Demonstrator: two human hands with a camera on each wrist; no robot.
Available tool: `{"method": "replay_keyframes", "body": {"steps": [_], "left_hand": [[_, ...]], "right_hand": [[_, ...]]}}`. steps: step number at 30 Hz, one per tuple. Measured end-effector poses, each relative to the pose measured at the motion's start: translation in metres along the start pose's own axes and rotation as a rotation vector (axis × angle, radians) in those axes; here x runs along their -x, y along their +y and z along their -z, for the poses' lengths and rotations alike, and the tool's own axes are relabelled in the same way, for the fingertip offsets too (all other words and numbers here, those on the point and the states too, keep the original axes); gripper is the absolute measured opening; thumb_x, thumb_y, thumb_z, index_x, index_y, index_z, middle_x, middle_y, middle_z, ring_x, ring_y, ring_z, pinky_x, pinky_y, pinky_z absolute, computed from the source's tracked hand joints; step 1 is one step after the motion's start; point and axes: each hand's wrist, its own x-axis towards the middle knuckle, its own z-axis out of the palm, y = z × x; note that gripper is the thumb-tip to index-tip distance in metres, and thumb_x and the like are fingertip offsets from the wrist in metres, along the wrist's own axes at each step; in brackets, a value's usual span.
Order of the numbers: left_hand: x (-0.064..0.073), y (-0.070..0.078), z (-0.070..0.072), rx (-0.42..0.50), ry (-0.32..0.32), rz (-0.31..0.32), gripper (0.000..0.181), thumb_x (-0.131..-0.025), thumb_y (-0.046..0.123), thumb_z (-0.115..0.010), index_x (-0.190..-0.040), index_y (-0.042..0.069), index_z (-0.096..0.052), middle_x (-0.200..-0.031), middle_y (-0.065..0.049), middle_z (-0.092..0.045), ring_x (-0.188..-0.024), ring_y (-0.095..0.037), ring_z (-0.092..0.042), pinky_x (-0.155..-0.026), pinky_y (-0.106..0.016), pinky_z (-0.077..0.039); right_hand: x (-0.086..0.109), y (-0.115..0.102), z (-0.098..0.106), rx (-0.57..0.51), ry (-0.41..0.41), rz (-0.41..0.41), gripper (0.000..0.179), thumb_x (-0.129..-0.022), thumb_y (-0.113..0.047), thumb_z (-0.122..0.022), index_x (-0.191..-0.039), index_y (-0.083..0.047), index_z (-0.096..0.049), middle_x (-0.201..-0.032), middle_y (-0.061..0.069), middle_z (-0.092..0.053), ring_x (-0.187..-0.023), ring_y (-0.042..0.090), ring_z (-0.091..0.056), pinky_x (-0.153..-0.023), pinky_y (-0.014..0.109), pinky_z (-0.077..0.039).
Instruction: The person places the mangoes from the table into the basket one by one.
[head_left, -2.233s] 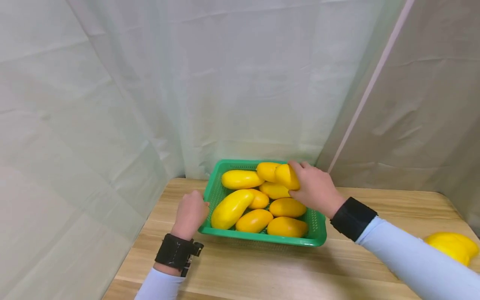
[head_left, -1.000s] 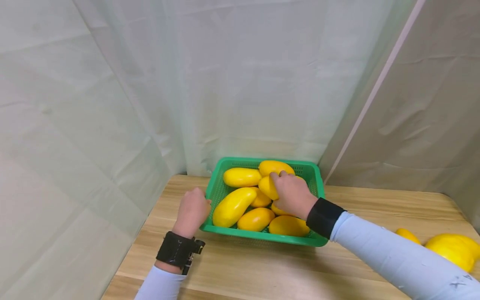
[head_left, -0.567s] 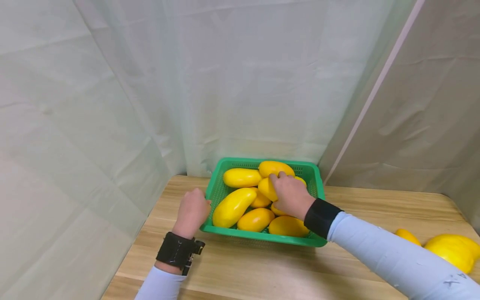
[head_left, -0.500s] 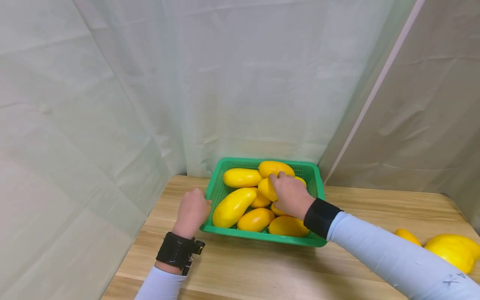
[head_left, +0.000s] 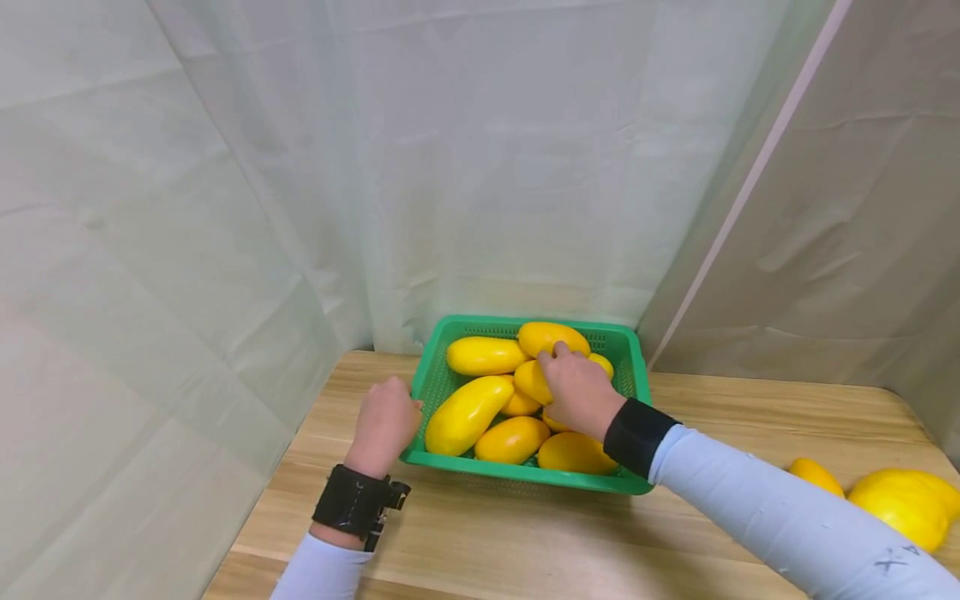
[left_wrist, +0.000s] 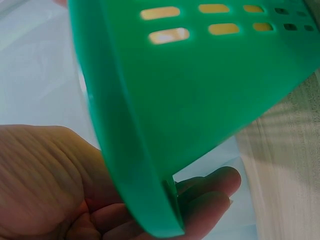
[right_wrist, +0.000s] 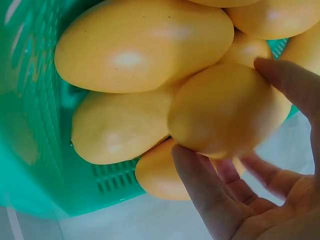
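Observation:
A green plastic basket (head_left: 525, 473) holds several yellow mangoes, with a large curved one (head_left: 463, 417) at its left. My left hand (head_left: 386, 421) grips the basket's left rim; in the left wrist view its fingers (left_wrist: 207, 210) curl under the green edge. Over the middle of the pile, my right hand (head_left: 581, 392) holds a mango (right_wrist: 225, 110) between thumb and fingers, low against the others. Behind it lies another mango (head_left: 553, 337) by the back wall. The right hand partly covers the mangoes beneath it in the head view.
The basket stands on a wooden table (head_left: 510, 542), close to the pale sheeting (head_left: 495, 167) hung behind. At the right, beyond the right sleeve (head_left: 772, 508), lie a small yellow fruit (head_left: 815, 475) and a bulkier yellow fruit (head_left: 900, 500).
My right hand has carried its mango left and down from the basket's back right to the middle of the pile, then shifted slightly left. My left hand has stayed at the rim.

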Motion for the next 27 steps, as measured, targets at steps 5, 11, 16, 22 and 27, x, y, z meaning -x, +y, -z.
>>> {"method": "replay_keyframes", "body": {"steps": [5,11,16,22,27], "left_hand": [[-0.001,0.000,-0.001,-0.003,0.003,-0.005,0.018,-0.084,0.014,-0.067,-0.085,-0.004,-0.065,-0.066,-0.011,-0.055,-0.052,-0.020,-0.051,-0.041,-0.025,-0.038],[-0.001,0.000,-0.001,-0.001,0.000,-0.003,0.018,-0.084,0.014,-0.067,-0.086,-0.004,-0.065,-0.067,-0.011,-0.056,-0.052,-0.020,-0.051,-0.041,-0.025,-0.038],[-0.002,0.000,-0.001,-0.003,-0.004,-0.001,0.019,-0.085,0.014,-0.067,-0.086,-0.004,-0.066,-0.067,-0.011,-0.056,-0.052,-0.020,-0.051,-0.041,-0.025,-0.038],[-0.002,0.000,0.001,0.001,0.003,-0.010,0.019,-0.084,0.014,-0.067,-0.087,-0.005,-0.066,-0.068,-0.011,-0.056,-0.053,-0.020,-0.051,-0.042,-0.025,-0.038],[-0.003,-0.002,0.001,0.000,0.005,-0.013,0.018,-0.084,0.014,-0.067,-0.087,-0.005,-0.066,-0.068,-0.011,-0.057,-0.054,-0.020,-0.051,-0.043,-0.025,-0.038]], "right_hand": [[0.000,-0.001,0.001,0.007,0.007,-0.004,0.065,-0.069,-0.032,-0.080,-0.122,-0.006,-0.053,-0.105,0.015,-0.053,-0.078,0.025,-0.050,-0.059,0.031,-0.050],[0.000,-0.001,0.001,0.007,0.000,-0.009,0.065,-0.070,-0.033,-0.080,-0.123,-0.006,-0.053,-0.107,0.016,-0.053,-0.081,0.026,-0.050,-0.063,0.033,-0.052],[0.002,0.001,0.000,-0.025,0.005,-0.013,0.065,-0.070,-0.032,-0.080,-0.123,-0.007,-0.053,-0.108,0.015,-0.054,-0.082,0.025,-0.050,-0.064,0.033,-0.052],[0.009,0.003,0.005,-0.092,0.021,-0.018,0.065,-0.071,-0.033,-0.078,-0.125,-0.007,-0.052,-0.107,0.013,-0.055,-0.079,0.023,-0.051,-0.065,0.035,-0.051],[0.019,0.007,0.016,-0.157,0.083,-0.018,0.064,-0.070,-0.034,-0.078,-0.124,-0.008,-0.055,-0.105,0.009,-0.057,-0.080,0.022,-0.053,-0.063,0.033,-0.050]]}}
